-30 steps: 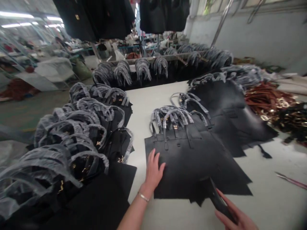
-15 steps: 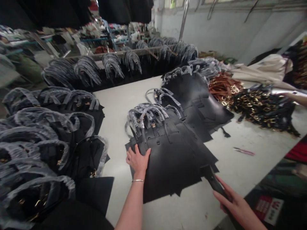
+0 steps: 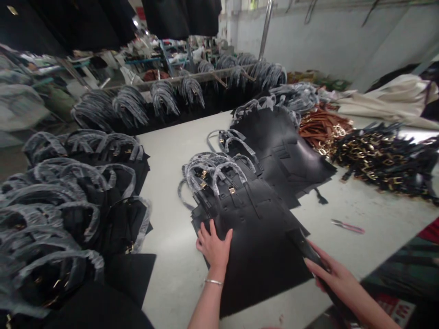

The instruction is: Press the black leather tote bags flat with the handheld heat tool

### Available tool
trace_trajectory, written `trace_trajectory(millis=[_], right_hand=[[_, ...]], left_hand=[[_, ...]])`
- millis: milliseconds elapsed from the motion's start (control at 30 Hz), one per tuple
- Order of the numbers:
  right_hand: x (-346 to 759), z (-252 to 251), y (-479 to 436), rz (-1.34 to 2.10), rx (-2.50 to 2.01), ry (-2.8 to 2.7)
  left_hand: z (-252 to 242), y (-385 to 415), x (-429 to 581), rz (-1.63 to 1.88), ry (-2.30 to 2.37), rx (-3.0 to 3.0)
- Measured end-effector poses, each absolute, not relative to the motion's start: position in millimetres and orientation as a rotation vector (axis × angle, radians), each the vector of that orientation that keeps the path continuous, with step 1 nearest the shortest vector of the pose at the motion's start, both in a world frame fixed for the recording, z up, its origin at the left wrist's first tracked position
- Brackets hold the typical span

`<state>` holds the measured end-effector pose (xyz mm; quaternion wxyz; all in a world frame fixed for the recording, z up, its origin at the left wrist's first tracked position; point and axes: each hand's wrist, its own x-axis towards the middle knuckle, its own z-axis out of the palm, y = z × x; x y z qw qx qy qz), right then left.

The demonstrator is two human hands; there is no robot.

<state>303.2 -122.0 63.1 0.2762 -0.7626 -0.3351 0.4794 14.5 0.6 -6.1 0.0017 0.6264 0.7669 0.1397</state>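
Observation:
A stack of flat black leather bag panels (image 3: 254, 228) with plastic-wrapped handles (image 3: 212, 171) lies on the white table (image 3: 171, 155) in front of me. My left hand (image 3: 214, 246) rests flat on the stack's left edge, fingers spread, a thin bracelet on the wrist. My right hand (image 3: 331, 274) grips a narrow black strip (image 3: 305, 249) that lies along the right corner of the top panel. A second pile of black panels (image 3: 281, 146) lies just behind the first.
Many black bags with wrapped handles (image 3: 75, 192) crowd the left side and the rail at the back (image 3: 164, 96). Brown straps (image 3: 322, 128) and black straps with gold buckles (image 3: 380, 160) are heaped at right. Pink snips (image 3: 348, 226) lie near the table's right edge.
My left hand has slid down the stack's left edge toward me. The stack sits squarer and closer. My right hand stays on the black strip.

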Motion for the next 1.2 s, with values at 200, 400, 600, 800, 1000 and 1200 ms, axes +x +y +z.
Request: trace_trajectory(millis=[200, 400, 600, 800, 1000, 1200], right_hand=[[314.6, 74.5, -84.2, 1.398, -2.017, -0.960], [325.4, 73.3, -50.2, 1.509, -1.981, -0.896], [326.8, 73.5, -10.9, 1.335, -1.959, -0.926], [335.2, 91.9, -29.4, 1.452, -1.935, -1.003], [299.2, 74.8, -66.0, 1.751, -1.881, -1.228], [249.7, 68.9, -30.2, 1.649, -1.909, -1.437]], left_hand=[[-16.4, -43.7, 64.3, 0.517, 2.295, 1.975], [-30.4, -71.8, 88.4, 0.647, 2.108, 2.022], [-31.6, -70.0, 88.9, 0.740, 2.047, 1.992], [-31.9, -79.1, 91.9, 0.888, 1.953, 1.800], [-33.0, -88.2, 92.7, 1.048, 1.846, 1.610], [-33.0, -92.7, 87.0, 1.029, 1.788, 1.619]])
